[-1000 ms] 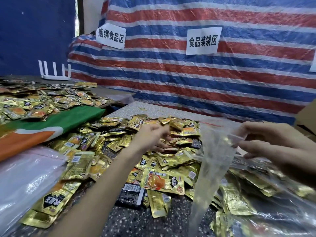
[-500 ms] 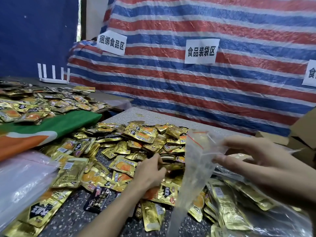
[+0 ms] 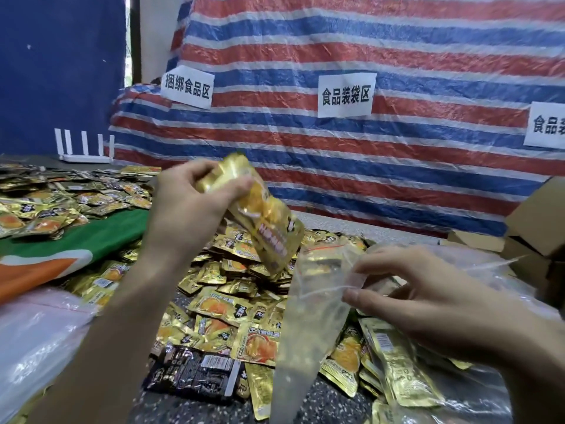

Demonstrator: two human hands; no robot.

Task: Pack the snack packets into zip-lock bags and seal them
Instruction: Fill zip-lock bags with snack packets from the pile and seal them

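My left hand (image 3: 186, 209) grips a bunch of gold snack packets (image 3: 263, 221), raised above the heap and tilted down toward the mouth of a clear zip-lock bag (image 3: 308, 316). My right hand (image 3: 422, 298) pinches the bag's upper edge between thumb and fingers, and the mouth gapes open with its red zip strip showing. The bag hangs down to the table and looks empty. A heap of gold packets (image 3: 226, 301) covers the speckled table (image 3: 324, 396) beneath both hands, with one black packet (image 3: 195, 371) at the front.
More gold packets (image 3: 52, 203) lie on a second table at left, past a green and orange cloth (image 3: 70, 252). Clear plastic bags (image 3: 36, 338) are piled at lower left. Cardboard boxes (image 3: 535, 234) stand at right. A striped tarpaulin (image 3: 367, 166) with paper signs closes the back.
My left hand has lifted from the heap with a bunch of gold packets and carried it up toward the bag's mouth. My right hand kept holding the bag, whose mouth is now wider.
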